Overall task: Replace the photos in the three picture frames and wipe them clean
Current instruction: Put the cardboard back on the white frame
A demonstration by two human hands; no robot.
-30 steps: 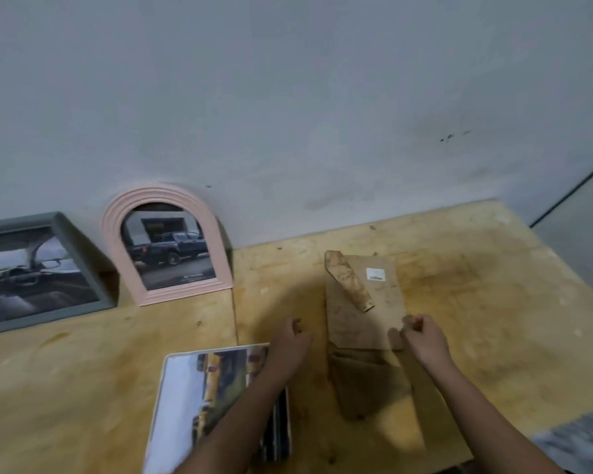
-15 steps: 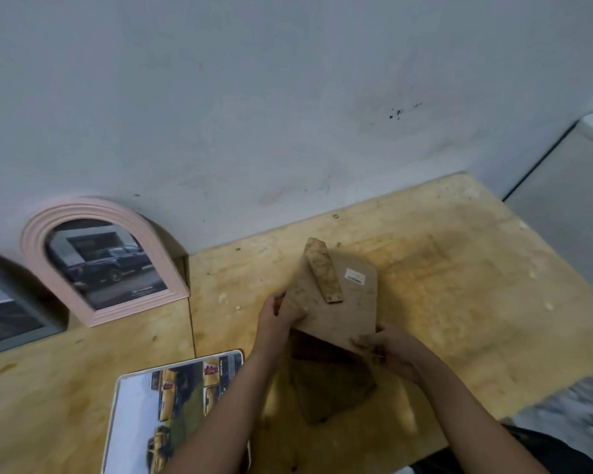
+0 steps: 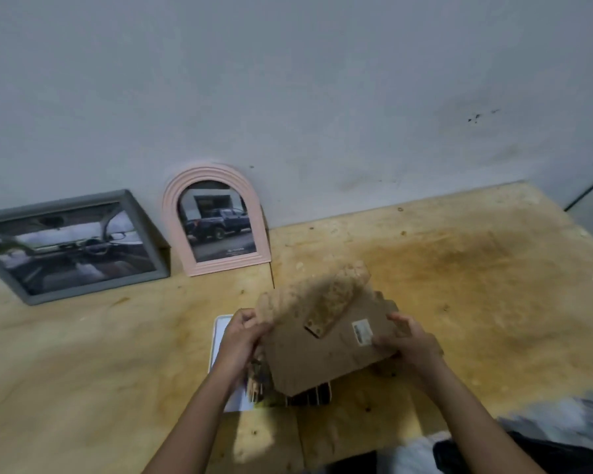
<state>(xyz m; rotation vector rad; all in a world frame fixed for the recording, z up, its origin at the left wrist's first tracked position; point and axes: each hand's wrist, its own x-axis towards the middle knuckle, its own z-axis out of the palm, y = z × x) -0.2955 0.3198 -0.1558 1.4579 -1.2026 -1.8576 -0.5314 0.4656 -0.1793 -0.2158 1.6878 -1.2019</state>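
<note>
The third frame [image 3: 326, 340] is now in both hands, back side up, lifted and turned well round from where it lay a second ago, flat at about 1 o'clock from the hands with only fingertips at its near corners. The left hand [image 3: 242, 336] has its grip closed on the frame's 9 o'clock edge; the right hand [image 3: 408, 340] has its grip closed on the 3 o'clock edge, just beside the small white sticker [image 3: 362, 332]. The stand leg [image 3: 336, 302] now points toward 1 o'clock and looks blurred, so the frame is likely mid-turn.

Under the frame, at 7 o'clock from it, lies a stack of loose photos [image 3: 230, 371] on the table [image 3: 476, 268]. At 10 o'clock, leaning on the wall, stand the grey frame [image 3: 72, 248] and the pink arched frame [image 3: 216, 220], each with a car photo in it.

Picking this frame up with its back toward the person suggests the backing is about to be opened to swap the photo; I cannot tell whether the other two are already done
</note>
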